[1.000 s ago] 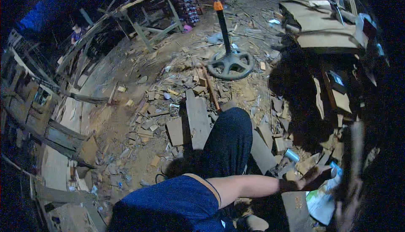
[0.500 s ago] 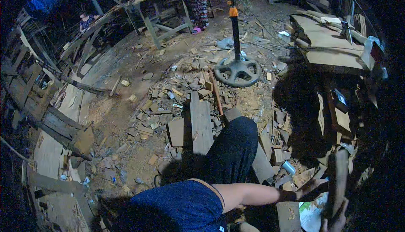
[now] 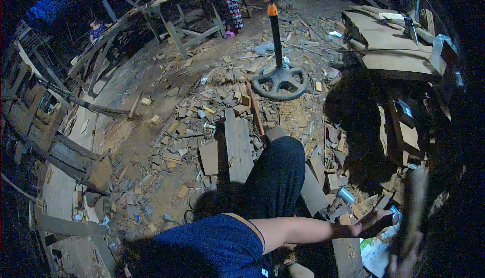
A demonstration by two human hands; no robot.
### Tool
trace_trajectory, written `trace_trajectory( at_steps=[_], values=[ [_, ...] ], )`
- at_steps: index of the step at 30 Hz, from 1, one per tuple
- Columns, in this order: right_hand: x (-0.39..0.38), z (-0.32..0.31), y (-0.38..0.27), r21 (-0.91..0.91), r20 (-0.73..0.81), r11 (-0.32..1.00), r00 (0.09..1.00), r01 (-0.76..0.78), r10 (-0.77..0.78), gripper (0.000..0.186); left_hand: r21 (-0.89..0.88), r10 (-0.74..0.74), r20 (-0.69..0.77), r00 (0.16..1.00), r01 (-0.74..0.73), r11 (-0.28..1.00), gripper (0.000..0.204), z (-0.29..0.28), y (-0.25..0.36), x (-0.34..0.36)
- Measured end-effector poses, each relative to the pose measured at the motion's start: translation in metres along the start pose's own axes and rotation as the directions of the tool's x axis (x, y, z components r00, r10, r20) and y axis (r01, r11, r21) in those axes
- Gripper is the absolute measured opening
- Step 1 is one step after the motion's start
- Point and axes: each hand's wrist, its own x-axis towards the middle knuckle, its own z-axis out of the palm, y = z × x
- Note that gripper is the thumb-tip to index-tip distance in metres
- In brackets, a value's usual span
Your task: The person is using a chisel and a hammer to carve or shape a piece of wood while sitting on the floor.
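Left hand shadowed, right hand blurred — grips I cannot tell — I am apparently handling the wooden piece beside the green-and-white packet's right edge, the next move probably calling for steadiness.

From my end of the feed I read the stand as a black pole with a bright orange collar and a dark grey spoked base. Left of the stand I get patterned cloth, dark with white and reddish marks, and a pink item. Right of it, I see a slab in pale tan. On the stand's near side I pick out a reddish-brown stick, a weathered grey plank, a black trouser leg and a deep blue sleeve edged in orange-tan. Nearer and right of the stand are a light blue cylinder, a white, green and blue packet and a blurred grey-brown wooden piece.
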Motion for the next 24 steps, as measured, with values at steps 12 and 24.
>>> trace_trajectory(
  at_steps=[12,24],
  values=[
    [0.01,0.039,0.045,0.32,0.106,0.938,0.979,0.134,-0.176,0.088,0.09,0.274,-0.201,0.941,-0.26,0.961,0.026,0.071,-0.15,-0.011],
    [-0.003,0.028,0.025,0.169,0.03,0.985,0.999,0.021,-0.027,0.081,-0.177,0.055,-0.103,0.993,-0.073,0.982,0.04,0.066,-0.112,0.001]
  ],
)
